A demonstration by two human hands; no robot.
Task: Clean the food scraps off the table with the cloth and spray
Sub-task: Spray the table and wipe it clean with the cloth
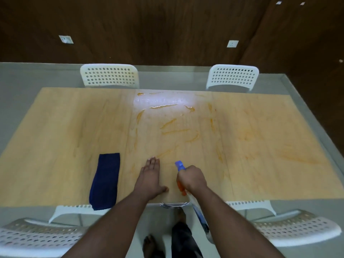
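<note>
— Where do we stand with our hands?

— Our left hand point(151, 178) lies flat and open on the table point(65, 127), fingers together, holding nothing. Our right hand point(191, 178) is closed round the spray bottle point(180, 165) — blue nozzle pointing out over the tabletop, body angled back past the near edge.

— And the cloth?

— The dark blue cloth point(105, 180) lies folded just left of our left hand, its near end overhanging the edge. Orange smears point(168, 123) streak the middle — a wet patch point(160, 101) shines at the far side.

Head-worn wide view, looking forward and down, close over table point(61, 127)
</note>
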